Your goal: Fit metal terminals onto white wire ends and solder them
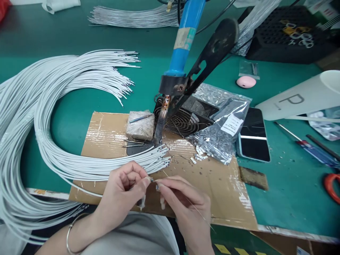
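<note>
My left hand is closed in a pinch around the end of a white cable, which comes in from the bundle at the left. Its small tip pokes out toward my other fingers. My right hand is also pinched, fingertips almost meeting the left ones. A thin wire, perhaps solder, runs across its fingers and trails past the palm. Small white bits show under the right fingertips, too small to name. Just behind my hands lie the cut ends of the white cable bundle, beneath a clamped soldering iron with a blue handle.
Cardboard covers the front of the green table. A small fan, a bag of small metal parts, loose white connectors, a phone and a white cup stand around. Screwdriver and red-handled scissors lie right.
</note>
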A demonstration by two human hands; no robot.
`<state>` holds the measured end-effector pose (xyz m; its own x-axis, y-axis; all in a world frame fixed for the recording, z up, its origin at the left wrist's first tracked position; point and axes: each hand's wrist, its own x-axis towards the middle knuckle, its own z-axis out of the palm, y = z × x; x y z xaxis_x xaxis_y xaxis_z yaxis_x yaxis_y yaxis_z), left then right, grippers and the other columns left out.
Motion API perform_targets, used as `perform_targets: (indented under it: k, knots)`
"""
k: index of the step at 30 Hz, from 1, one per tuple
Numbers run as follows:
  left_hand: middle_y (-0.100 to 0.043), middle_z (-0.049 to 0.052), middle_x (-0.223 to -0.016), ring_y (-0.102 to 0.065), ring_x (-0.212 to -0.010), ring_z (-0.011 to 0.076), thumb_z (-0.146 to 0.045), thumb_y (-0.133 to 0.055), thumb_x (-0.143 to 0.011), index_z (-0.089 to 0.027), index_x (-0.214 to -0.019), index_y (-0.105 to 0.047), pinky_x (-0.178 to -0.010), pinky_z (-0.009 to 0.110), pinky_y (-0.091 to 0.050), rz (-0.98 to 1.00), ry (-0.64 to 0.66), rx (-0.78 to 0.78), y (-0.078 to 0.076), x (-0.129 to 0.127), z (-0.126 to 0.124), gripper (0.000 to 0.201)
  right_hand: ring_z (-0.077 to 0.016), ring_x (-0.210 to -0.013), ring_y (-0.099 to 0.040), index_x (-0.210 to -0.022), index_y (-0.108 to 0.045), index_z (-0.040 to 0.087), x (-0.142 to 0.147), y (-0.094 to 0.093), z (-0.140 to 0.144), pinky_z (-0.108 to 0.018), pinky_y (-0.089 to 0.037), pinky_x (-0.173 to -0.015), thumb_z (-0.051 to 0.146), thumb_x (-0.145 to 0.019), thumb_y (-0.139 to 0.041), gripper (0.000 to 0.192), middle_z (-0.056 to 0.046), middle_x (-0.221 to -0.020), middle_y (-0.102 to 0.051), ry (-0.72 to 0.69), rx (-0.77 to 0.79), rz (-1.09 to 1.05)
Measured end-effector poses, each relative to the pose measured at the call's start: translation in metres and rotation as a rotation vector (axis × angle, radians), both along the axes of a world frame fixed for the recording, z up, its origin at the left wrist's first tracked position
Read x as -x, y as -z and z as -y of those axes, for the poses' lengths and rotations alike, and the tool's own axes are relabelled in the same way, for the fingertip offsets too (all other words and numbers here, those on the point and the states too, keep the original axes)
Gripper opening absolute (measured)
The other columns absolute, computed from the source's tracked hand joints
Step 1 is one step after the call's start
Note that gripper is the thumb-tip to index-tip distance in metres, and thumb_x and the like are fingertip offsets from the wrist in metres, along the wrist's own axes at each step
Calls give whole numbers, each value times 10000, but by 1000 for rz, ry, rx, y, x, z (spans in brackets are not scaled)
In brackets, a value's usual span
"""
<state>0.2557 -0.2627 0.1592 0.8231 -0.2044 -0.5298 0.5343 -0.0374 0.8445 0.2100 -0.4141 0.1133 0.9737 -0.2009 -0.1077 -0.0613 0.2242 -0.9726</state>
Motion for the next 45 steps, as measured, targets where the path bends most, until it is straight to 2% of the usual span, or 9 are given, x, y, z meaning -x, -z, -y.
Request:
perform_targets:
  k: [6,11,14,18,23,30,35,40,45]
  knots:
    - [-399,-96,-509,-190,-450,51,-319,-741,-821,-178,-740,-612,-419,198,-110,41,-27,-41,3,2,-3,208,-75,-497,-607,-859,-835,299,0,3,3,-151,-534,-479,188,-880,-777,127,32,-658,-690,94,-19,-55]
    - [-599,-2,-683,-299,-459,45,-277,-738,-793,-172,-729,-640,-431,197,-186,78,-27,-101,4,0,-3,158,-79,-505,-602,-868,-837,296,-6,-3,1,-168,-531,-486,184,-886,-771,131,22,-693,-699,83,-1,-51]
    - [-646,26,-752,-319,-452,38,-265,-751,-758,-168,-707,-631,-428,201,-207,79,3,-110,0,-2,-1,163,-70,-487,-572,-857,-832,285,-8,-5,-1,-165,-504,-465,186,-879,-779,115,23,-696,-687,63,-12,-25]
    - [-636,13,-729,-322,-454,40,-260,-739,-790,-171,-730,-641,-437,200,-205,70,-13,-73,2,1,-1,146,-61,-487,-529,-862,-838,283,-9,-5,-3,-166,-438,-427,189,-874,-787,108,7,-761,-700,59,16,16]
    - [-617,1,-700,-317,-464,48,-262,-729,-820,-178,-751,-652,-451,201,-195,64,-19,-60,8,5,-1,134,-75,-496,-510,-867,-846,281,-9,-5,-1,-195,-424,-427,198,-872,-788,101,-8,-783,-706,44,74,6]
    - [-566,-16,-637,-315,-466,59,-256,-723,-799,-180,-735,-629,-465,208,-187,41,44,-109,1,0,0,137,-74,-497,-503,-855,-840,289,-8,-4,0,-195,-414,-432,205,-880,-783,104,-1,-776,-705,32,91,4]
    - [-587,-3,-681,-295,-455,47,-257,-725,-755,-177,-707,-601,-454,210,-175,57,39,-127,-2,-2,2,155,-82,-520,-527,-857,-839,285,-7,-5,1,-200,-439,-454,207,-884,-782,101,-3,-777,-708,13,110,19]
    - [-600,7,-705,-306,-464,46,-245,-711,-731,-171,-687,-594,-459,207,-192,61,33,-142,-4,-4,3,146,-101,-548,-540,-830,-842,265,-8,-10,0,-218,-450,-472,212,-872,-786,88,-16,-771,-697,21,100,-56]
    - [-620,15,-744,-312,-461,33,-225,-710,-709,-158,-649,-583,-456,197,-195,70,27,-158,-5,-5,4,155,-89,-514,-506,-837,-842,280,-8,-9,-1,-211,-426,-447,214,-874,-782,97,-9,-770,-700,13,97,-27]
